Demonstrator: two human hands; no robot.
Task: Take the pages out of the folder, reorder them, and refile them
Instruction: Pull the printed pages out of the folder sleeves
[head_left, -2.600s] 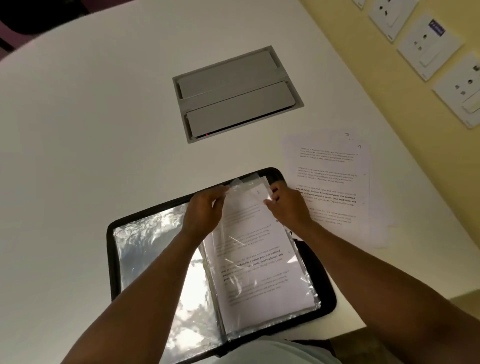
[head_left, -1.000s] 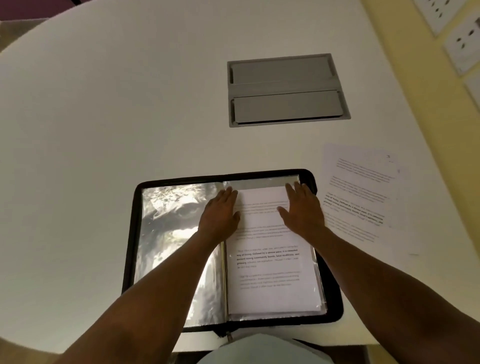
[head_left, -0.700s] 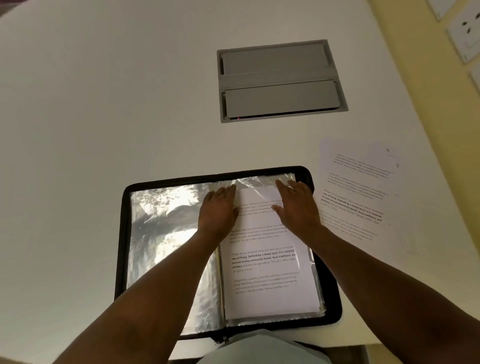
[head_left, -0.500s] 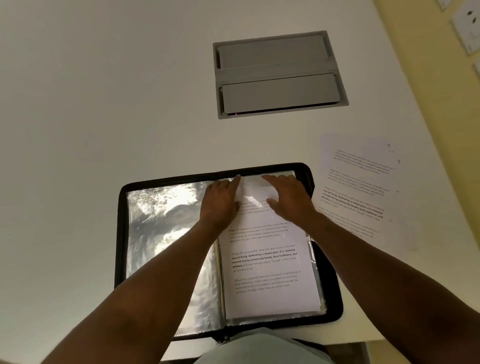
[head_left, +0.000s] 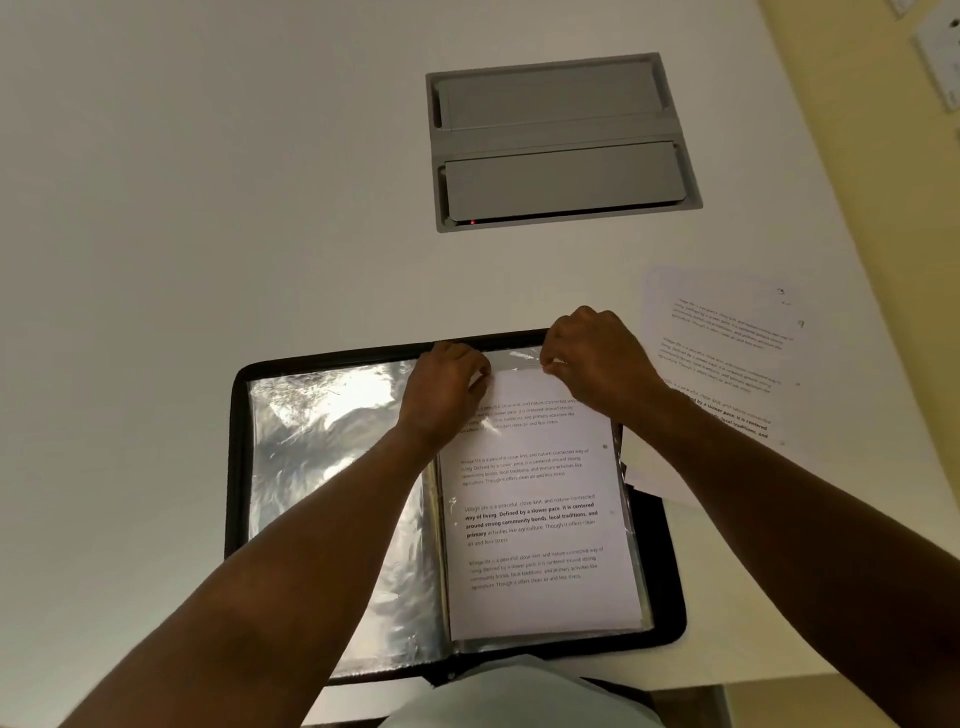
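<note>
Fingers of the left hand (head_left: 445, 387) are curled at the top edge of the sleeve (head_left: 514, 358), pinching the clear plastic lip just left of the page (head_left: 537, 514); whether they also catch the paper itself I can't tell. Going left to right: the left half of the folder (head_left: 236, 467) shows only empty, crinkled plastic pockets w/ glare, lying flat on the table (head_left: 208, 208). At the spine the left hand works the sleeve mouth. The page sits in the right-hand sleeve, printed side up, its top edge just below the sleeve opening, so it looks almost fully seated. The right hand (head_left: 597, 364) has its fingers bent too, pinching the sleeve's top edge by the page's upper right corner. Right of the folder, the loose pages (head_left: 727, 353) lie in a slightly fanned stack on the table, one corner tucked under or against the folder's edge, can't say which. Beyond all this a grey cable hatch (head_left: 561, 140) is set in the table. Step, as I read it: refiling, w/ one sheet being settled into its pocket and more waiting outside. Next move prob. calls for letting go of the lip, smoothing the sleeve flat, turning to the next pocket, then picking the right sheet off the stack w/o disturbing its order.
</note>
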